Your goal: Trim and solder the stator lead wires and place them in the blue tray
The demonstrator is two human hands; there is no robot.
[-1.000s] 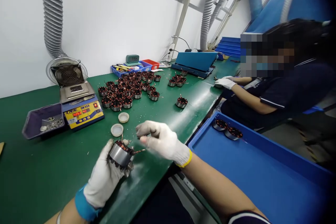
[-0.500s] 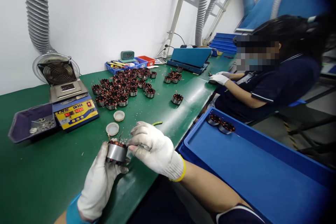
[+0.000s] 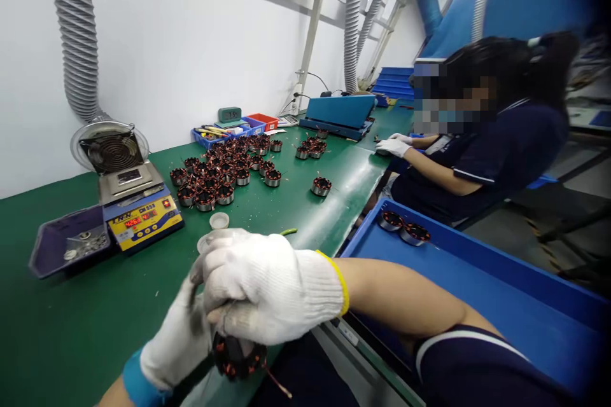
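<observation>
A copper-wound motor stator (image 3: 238,359) is held low in front of me, its ring opening tilted toward the camera and a wire lead sticking out at the lower right. My right hand (image 3: 267,286), in a white glove with a yellow cuff, reaches across with its fingers closed around the stator's upper side. At the stator's left is my gloved left hand (image 3: 179,337), with a blue band at the wrist. Its thumb points up beside the right fingers, while its other fingers are mostly hidden. Two white round caps lie beyond my hands; the nearer cap (image 3: 203,243) is partly covered.
Many stators (image 3: 224,165) crowd the green table (image 3: 119,311). A digital soldering unit (image 3: 143,219) stands left, beside a purple tray (image 3: 48,254). At right, a blue tray (image 3: 458,292) holds two stators. A co-worker (image 3: 506,140) sits beyond it. Green-handled tool (image 3: 289,231) lies near the edge.
My right hand has moved left and over the stator, closing around it. The stator has been tipped over and lowered toward me. The camera view has shifted slightly.
</observation>
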